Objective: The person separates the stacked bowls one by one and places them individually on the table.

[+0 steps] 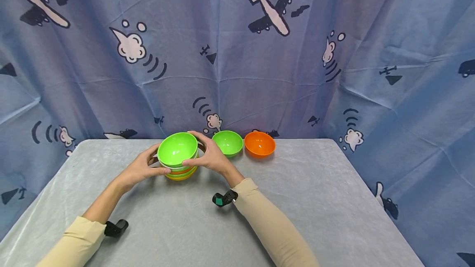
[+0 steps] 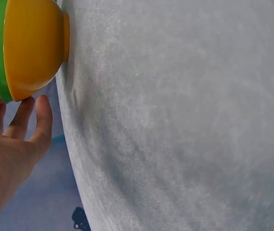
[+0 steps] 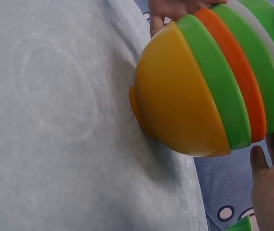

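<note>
Stack of bowls: near the table's far edge, left of centre; nested, standing on its yellow base, tilted a little toward the camera in the head view.
Top bowl: bright green, open side up, sitting in the stack, gripped from both sides.
Layers seen from the right wrist: yellow bowl at the bottom touching the cloth, then green, orange, green, white, green at the rim.
Left hand: on the stack's left side, thumb laid against the upper rims, fingers curled round the far side; in the left wrist view fingertips just beside the yellow bowl's wall.
Right hand: on the stack's right side, thumb pressed on the near rim, fingers curved over the far edge of the top bowl.
Finger state: both hands curled narrowly around the stack, holding it between them.
Single green bowl: upright on the table, just right of the right hand, apart from the stack.
Orange bowl: upright, just beside the single green bowl, farther right.
Table: covered in grey cloth.
Backdrop: blue fabric printed with aeroplanes and clouds, hanging behind the table.
Sleeves: beige, a dark wrist-worn device under each forearm.
</note>
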A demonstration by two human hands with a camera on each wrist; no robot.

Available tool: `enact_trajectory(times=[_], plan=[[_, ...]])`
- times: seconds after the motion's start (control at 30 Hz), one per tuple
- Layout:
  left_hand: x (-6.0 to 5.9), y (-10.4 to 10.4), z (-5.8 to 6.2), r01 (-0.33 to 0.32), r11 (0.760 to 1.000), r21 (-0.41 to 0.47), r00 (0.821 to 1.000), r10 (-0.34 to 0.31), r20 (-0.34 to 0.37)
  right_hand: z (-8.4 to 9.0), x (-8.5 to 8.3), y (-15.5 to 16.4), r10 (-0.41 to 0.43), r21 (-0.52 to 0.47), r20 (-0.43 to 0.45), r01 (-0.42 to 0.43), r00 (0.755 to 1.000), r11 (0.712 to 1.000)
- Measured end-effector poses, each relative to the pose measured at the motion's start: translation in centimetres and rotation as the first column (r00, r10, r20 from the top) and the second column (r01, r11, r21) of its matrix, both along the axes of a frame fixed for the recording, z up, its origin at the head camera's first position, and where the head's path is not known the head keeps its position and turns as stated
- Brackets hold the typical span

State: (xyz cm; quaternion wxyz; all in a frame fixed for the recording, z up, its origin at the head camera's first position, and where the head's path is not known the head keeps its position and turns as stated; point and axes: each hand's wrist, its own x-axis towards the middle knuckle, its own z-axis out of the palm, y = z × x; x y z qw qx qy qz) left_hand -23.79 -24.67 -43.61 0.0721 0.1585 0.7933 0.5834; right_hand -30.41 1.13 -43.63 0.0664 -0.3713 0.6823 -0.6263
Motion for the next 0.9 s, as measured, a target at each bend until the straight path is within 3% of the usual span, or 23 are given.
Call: enact_trajectory(times=[0.3,0.53,0.9], plan=[[-0.1,-0.2,-0.4,-0.012,1.0,-0.005,1.0,0.012,-0.02,1.0,-0.5,0.5,-0.033,-0.078,-0.053,0.029,0.998,0.997],[0.1,-0.1,-0.2,-0.007,1.0,-0.026,1.0,0.006,-0.021,0.8,-0.9,1.9,0.011,-0.025,-0.007,-0.011,1.0,1.0],[0.2,-0.1,0.1,-0.008,1.0,-0.02,1.0,0.008,-0.009,0.8,-1.3,2.5,0.1,0.121,-0.009,-0.098,0.995,0.988]])
